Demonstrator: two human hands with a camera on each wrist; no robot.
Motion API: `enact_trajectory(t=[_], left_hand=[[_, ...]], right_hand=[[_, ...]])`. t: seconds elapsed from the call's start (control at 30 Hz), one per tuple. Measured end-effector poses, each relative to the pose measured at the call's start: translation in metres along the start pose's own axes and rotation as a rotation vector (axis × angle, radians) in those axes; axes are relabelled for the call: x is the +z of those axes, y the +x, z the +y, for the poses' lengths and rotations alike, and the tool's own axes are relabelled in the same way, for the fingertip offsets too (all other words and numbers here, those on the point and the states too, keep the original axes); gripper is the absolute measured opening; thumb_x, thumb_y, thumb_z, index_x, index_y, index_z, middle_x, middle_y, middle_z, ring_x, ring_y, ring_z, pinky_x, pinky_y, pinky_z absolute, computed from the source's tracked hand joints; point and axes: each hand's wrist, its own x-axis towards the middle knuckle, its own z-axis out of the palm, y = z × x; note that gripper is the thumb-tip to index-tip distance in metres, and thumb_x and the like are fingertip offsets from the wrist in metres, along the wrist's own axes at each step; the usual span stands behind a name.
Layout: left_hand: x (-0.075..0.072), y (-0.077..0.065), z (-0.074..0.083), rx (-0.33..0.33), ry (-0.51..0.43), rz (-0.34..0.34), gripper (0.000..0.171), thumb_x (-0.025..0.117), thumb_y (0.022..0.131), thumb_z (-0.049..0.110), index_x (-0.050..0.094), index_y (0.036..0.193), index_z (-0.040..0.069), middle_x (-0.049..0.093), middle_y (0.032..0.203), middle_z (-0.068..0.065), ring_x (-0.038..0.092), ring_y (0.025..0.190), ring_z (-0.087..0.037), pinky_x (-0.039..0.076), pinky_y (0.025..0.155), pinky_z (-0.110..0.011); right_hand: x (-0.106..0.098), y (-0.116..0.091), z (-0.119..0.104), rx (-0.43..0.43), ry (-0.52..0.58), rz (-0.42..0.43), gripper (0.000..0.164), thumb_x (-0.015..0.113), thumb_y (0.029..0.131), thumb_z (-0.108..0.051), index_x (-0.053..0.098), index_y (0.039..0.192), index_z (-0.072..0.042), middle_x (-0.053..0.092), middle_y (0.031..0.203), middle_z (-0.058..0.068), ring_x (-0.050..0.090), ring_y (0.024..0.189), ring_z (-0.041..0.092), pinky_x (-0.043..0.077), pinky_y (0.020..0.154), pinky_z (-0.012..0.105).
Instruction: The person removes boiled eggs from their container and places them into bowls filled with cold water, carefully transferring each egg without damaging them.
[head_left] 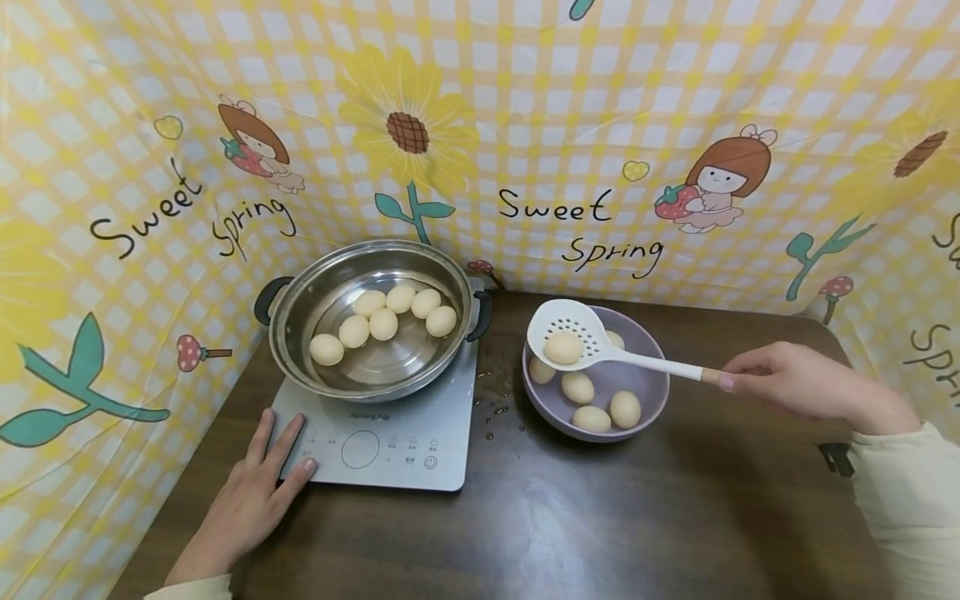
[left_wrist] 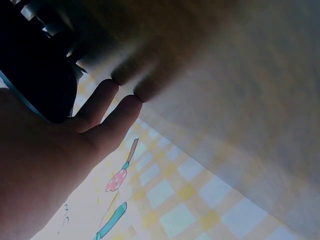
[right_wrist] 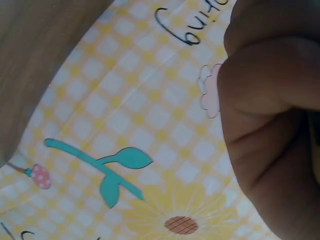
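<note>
Egg point(head_left: 563, 347) on the skimmer point(head_left: 622, 357), over the bowl's point(head_left: 652, 392) far left.
Right hand point(head_left: 787, 383) pinches the skimmer's handle; left hand point(head_left: 258, 492), fingers spread, touches the cooker's point(head_left: 450, 471) near-left corner. A tilt could roll the egg onto the other eggs point(head_left: 626, 409), cracking it. The skimmer partly hides two eggs; whether it touches the rim is hard to tell.

1. Table point(head_left: 675, 517): dark brown, below the right fingers point(head_left: 750, 360); far corner rounded.
2. Cloth point(head_left: 525, 108): yellow-white check, sunflower prints point(head_left: 408, 108), creased; hung upright beyond left fingers point(head_left: 287, 439) and right.
3. Light: pale sheen on table, between both sets of fingers.
</note>
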Motion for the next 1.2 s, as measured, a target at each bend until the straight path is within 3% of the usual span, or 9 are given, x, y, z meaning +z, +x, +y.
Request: enact_trajectory(t=[0.3, 0.77, 0.97, 1.2], left_hand=[[0.001, 0.001, 0.0, 0.005, 0.001, 0.002, 0.071, 0.041, 0.108, 0.049, 0.011, 0.164, 0.018, -0.012, 0.166, -0.022, 0.033, 0.119, -0.075, 0.034, 0.083, -0.081], [0.001, 0.001, -0.001, 0.006, -0.002, 0.002, 0.071, 0.042, 0.108, 0.047, 0.01, 0.164, 0.018, -0.012, 0.166, -0.022, 0.032, 0.12, -0.075, 0.033, 0.084, -0.081], [0.0, 0.001, -0.001, -0.002, -0.002, -0.004, 0.071, 0.042, 0.108, 0.048, 0.01, 0.164, 0.018, -0.012, 0.166, -0.022, 0.031, 0.12, -0.075, 0.032, 0.085, -0.081], [0.0, 0.001, -0.001, 0.0, -0.003, -0.008, 0.071, 0.042, 0.108, 0.048, 0.01, 0.164, 0.019, -0.013, 0.166, -0.022, 0.031, 0.12, -0.075, 0.033, 0.084, -0.081]], right_hand=[[0.011, -0.009, 0.02, 0.007, -0.1, 0.105, 0.018, 0.066, 0.1, -0.029, 0.073, 0.099, -0.012, 0.045, 0.054, -0.006, 0.04, 0.044, 0.009, 0.035, 0.044, 0.027], [0.021, -0.012, 0.036, -0.057, -0.112, 0.404, 0.009, 0.073, 0.095, -0.02, 0.068, 0.098, -0.013, 0.045, 0.06, -0.005, 0.039, 0.048, 0.009, 0.033, 0.047, 0.03], [0.022, -0.013, 0.032, -0.045, -0.027, 0.453, 0.012, 0.073, 0.095, -0.023, 0.065, 0.1, -0.016, 0.051, 0.065, -0.001, 0.042, 0.052, 0.014, 0.034, 0.047, 0.031], [0.03, -0.009, 0.028, -0.055, -0.008, 0.425, 0.011, 0.072, 0.097, -0.026, 0.066, 0.099, -0.018, 0.046, 0.06, -0.006, 0.039, 0.05, 0.011, 0.033, 0.046, 0.03]])
